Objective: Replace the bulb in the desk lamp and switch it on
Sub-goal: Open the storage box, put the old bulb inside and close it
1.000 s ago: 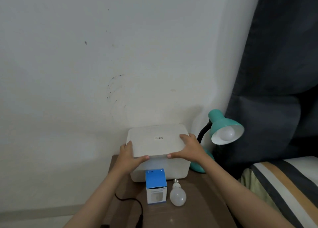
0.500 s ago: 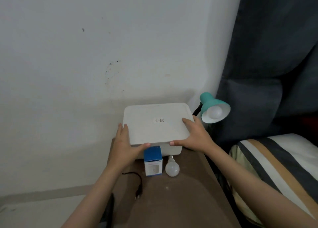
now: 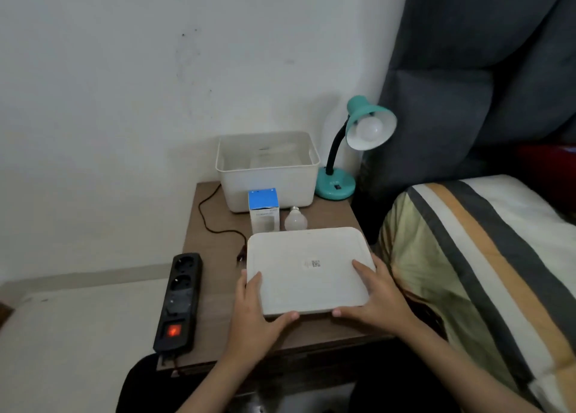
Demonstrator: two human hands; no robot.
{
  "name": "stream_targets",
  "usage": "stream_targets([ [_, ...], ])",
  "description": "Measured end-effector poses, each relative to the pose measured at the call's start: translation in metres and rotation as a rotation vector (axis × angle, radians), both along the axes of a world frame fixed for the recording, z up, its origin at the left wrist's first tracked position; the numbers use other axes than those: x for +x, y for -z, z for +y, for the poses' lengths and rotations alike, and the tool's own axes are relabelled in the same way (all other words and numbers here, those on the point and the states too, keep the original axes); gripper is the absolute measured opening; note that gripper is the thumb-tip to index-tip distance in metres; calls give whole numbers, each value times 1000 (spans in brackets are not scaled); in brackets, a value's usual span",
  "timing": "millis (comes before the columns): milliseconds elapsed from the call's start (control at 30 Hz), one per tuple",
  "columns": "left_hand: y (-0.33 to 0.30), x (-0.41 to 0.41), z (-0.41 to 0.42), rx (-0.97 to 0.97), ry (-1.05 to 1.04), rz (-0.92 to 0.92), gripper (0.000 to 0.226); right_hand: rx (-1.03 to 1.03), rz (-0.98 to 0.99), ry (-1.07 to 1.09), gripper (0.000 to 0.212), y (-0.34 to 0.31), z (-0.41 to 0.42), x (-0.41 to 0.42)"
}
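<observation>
The box print and lid label are too small to read.

We are seeing a matt white plastic lid, a wood-grain side table and a glossy teal lamp shade.

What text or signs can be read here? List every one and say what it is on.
No text here can be read.
Lid, held by the left hand and right hand: small code sticker with print, too small to read.
Blue and white bulb box: a line of print, blurred.
Teal lamp base: faint marks by the switch, unreadable.
Power strip: lit red switch, no visible text.
</observation>
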State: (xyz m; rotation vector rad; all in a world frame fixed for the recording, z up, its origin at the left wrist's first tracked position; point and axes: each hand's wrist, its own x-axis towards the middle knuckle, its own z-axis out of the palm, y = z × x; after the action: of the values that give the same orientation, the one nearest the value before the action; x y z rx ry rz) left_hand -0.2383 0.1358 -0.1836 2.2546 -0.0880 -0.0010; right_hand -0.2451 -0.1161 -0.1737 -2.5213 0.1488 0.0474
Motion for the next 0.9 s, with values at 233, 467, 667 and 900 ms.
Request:
stream_targets([
  [233,24,-13,-1,147,81,70,93,-101,-2,7,134,40,-1,-16],
  [467,24,-3,1,287,143,57,84,-139,70,45,124,33,5,-9],
  [667,9,33,-1,207,34,-9,88,-41,-112,80,70,16,29,35],
  [900,-43,125,5,71,-53,-236,81,153,-171,109,50,-7,75,114],
])
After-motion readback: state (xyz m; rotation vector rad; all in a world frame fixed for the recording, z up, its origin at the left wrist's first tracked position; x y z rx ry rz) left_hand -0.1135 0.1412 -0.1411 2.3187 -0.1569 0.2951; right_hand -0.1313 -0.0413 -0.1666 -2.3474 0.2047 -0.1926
